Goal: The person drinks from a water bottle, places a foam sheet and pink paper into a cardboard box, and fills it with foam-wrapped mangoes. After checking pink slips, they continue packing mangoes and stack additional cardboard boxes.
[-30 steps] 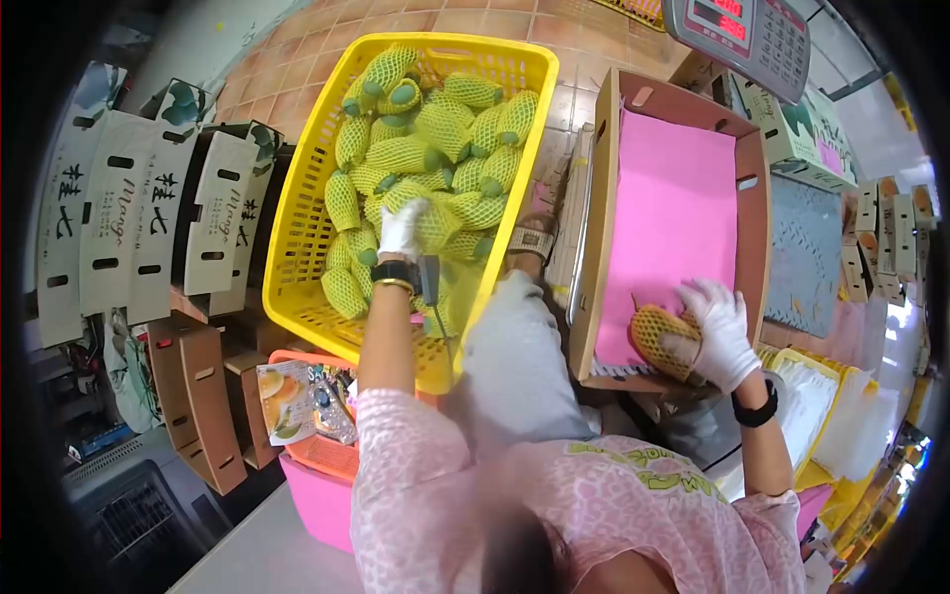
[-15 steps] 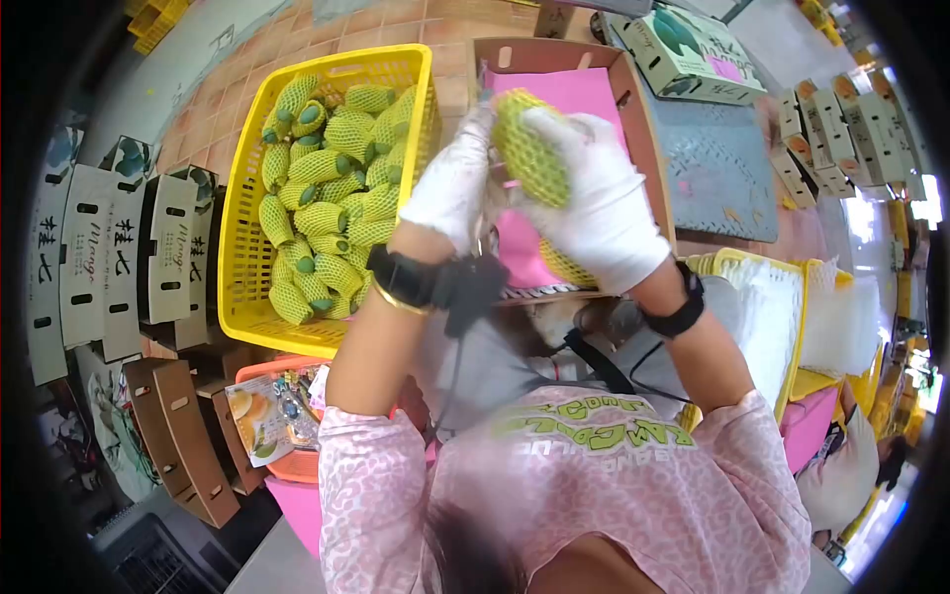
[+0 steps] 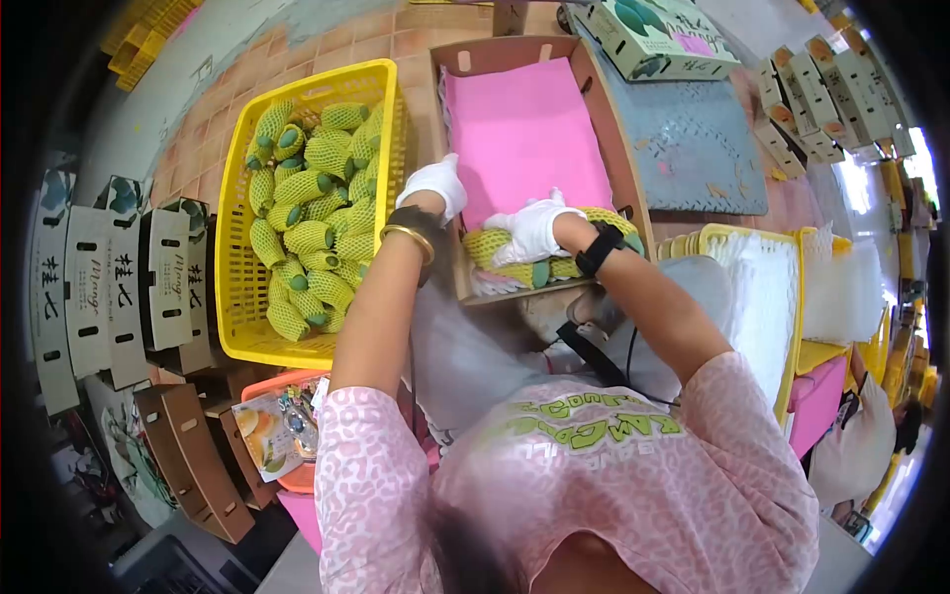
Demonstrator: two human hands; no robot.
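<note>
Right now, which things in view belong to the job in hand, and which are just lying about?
In use:
right hand, on netted fruit
pink-lined carton
left hand, beside it
yellow crate of netted fruit

Apparently aside:
leaflet
orange basket
printed box

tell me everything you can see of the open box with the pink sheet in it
The open box is brown, apparently cardboard, rectangular and shallow, with oblong cut-outs in its far wall. It sits upright, right of the yellow crate. A smooth pink sheet lines it. Netted mangoes lie across its near end, under the gloved right hand. The gloved left hand is at its left wall; contact is unclear.
</note>
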